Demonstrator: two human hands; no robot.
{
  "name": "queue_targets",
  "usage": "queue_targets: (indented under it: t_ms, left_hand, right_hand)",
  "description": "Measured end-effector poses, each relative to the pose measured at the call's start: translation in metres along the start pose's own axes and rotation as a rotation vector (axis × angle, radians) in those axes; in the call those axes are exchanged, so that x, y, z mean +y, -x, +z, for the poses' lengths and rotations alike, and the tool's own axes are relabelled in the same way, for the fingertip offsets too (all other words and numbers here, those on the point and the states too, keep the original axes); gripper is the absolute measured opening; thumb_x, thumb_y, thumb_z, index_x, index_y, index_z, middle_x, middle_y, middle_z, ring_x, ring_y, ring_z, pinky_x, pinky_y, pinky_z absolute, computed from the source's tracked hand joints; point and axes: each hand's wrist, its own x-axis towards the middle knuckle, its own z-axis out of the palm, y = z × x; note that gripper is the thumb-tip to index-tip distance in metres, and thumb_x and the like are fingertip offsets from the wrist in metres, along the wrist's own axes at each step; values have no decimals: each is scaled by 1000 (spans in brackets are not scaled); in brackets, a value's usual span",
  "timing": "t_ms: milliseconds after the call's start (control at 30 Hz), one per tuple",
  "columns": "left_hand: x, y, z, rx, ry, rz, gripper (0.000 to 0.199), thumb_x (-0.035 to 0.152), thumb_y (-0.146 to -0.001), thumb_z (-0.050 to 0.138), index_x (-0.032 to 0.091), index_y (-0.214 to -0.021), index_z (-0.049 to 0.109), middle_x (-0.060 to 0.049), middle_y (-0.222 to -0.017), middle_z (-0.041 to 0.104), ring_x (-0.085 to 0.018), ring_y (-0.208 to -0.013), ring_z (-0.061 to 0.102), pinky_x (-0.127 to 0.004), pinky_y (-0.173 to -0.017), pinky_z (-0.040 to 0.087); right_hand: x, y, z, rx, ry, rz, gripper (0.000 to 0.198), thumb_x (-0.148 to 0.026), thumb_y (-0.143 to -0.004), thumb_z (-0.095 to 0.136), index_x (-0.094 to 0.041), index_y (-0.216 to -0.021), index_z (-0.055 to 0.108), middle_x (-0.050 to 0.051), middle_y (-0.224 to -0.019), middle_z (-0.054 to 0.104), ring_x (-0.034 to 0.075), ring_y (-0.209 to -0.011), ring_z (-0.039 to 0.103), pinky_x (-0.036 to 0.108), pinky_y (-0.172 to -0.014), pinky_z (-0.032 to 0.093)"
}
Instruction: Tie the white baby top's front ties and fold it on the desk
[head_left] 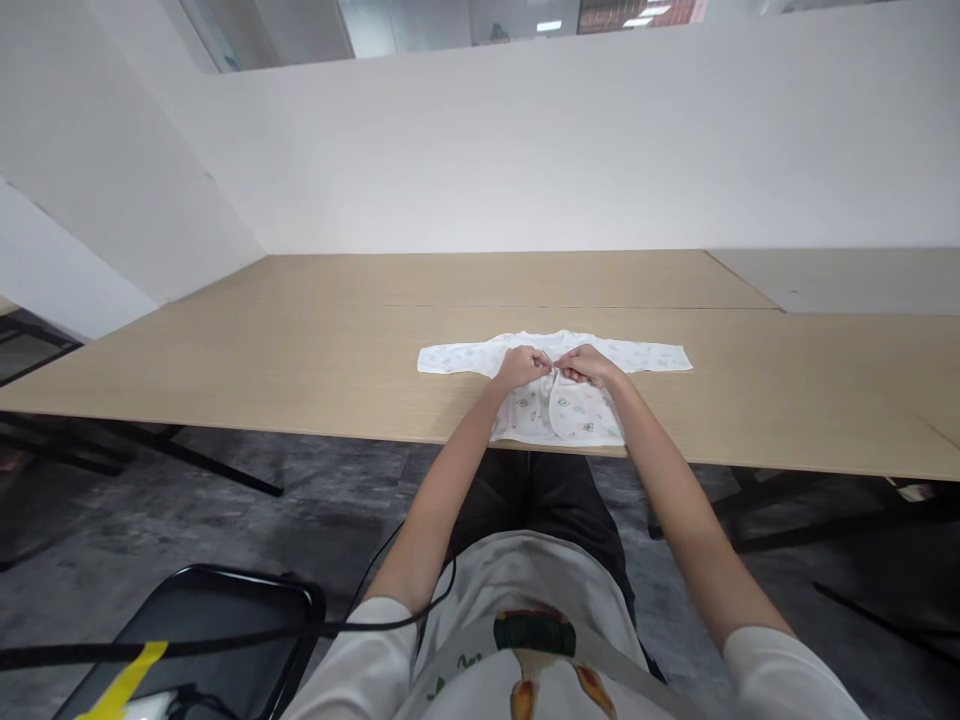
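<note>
A small white baby shirt point(525, 410) with a scattered print lies spread on the wooden table, its sleeves stretched out to both sides. Its lower hem reaches the table's near edge. Over the middle of its front, my left hand point(526, 366) pinches the cloth with closed fingertips. Close beside it, my right hand point(586, 364) also pinches at the front opening, nearly touching the left. The fingers hide whatever small part of the shirt lies between them. Below the hands one front panel with a curved edge overlaps the other.
The pale wooden table point(300, 350) runs wide to both sides and meets a white wall point(525, 160) behind. A black chair point(225, 610) stands at the lower left, with a black cable point(300, 632) crossing above it. Dark table legs show beneath.
</note>
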Motion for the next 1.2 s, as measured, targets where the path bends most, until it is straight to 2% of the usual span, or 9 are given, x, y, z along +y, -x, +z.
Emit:
queue_targets:
  t_ms: [267, 467, 500, 700, 867, 1033, 1200]
  left_hand:
    - [-4, -4, 5, -14, 116, -75, 23, 28, -72, 57, 15, -80, 74, -1, -74, 68, -12, -68, 57, -23, -67, 44]
    - [0, -3, 0, -30, 170, -100, 23, 26, -74, 56, 13, -82, 73, -2, -69, 67, -10, -61, 55, -22, -64, 44]
    - [0, -3, 0, -33, 179, -104, 24, 26, -74, 55, 13, -83, 73, -2, -70, 67, -10, -61, 55, -22, -65, 44]
    - [2, -3, -2, -15, 214, -100, 24, 23, -73, 56, 11, -85, 73, -6, -80, 70, -12, -70, 60, -23, -71, 48]
    - [3, -3, -2, -13, 225, -126, 22, 19, -72, 56, 12, -84, 72, -4, -79, 71, -13, -73, 62, -22, -70, 48]
    - [5, -2, -2, 3, 154, -119, 26, 32, -78, 54, 13, -76, 72, -4, -74, 70, -14, -72, 63, -24, -69, 48]
    - [5, -2, -3, -23, 91, -99, 22, 29, -75, 57, 14, -84, 71, -6, -82, 72, -15, -78, 64, -24, -73, 49]
  right_hand:
    - [-6, 6, 0, -33, 29, 11, 27, -21, -75, 65, -14, -53, 51, -3, -44, 47, 4, -37, 36, 18, -35, 25]
    - [-6, 6, 1, -23, 70, -23, 2, -11, -70, 62, -13, -70, 62, -4, -47, 50, 5, -37, 37, 18, -36, 26]
    - [-5, 6, 1, -16, 86, -33, 4, -10, -69, 62, -13, -72, 63, -4, -46, 50, 5, -37, 38, 18, -36, 27]
    - [-5, 7, 2, 17, 99, -99, 6, -17, -70, 63, -12, -70, 64, -4, -46, 48, 5, -38, 38, 18, -36, 27]
    - [-6, 8, 3, 41, 126, -140, 6, -17, -69, 65, -11, -70, 65, -5, -44, 47, 5, -38, 38, 18, -37, 29]
    - [-4, 6, 5, 68, 177, -169, 5, -14, -67, 61, -12, -70, 64, -5, -41, 46, 6, -37, 39, 19, -38, 30]
    - [-5, 7, 6, 85, 165, -141, 5, -16, -65, 61, -12, -66, 62, -5, -40, 46, 6, -37, 39, 19, -39, 29]
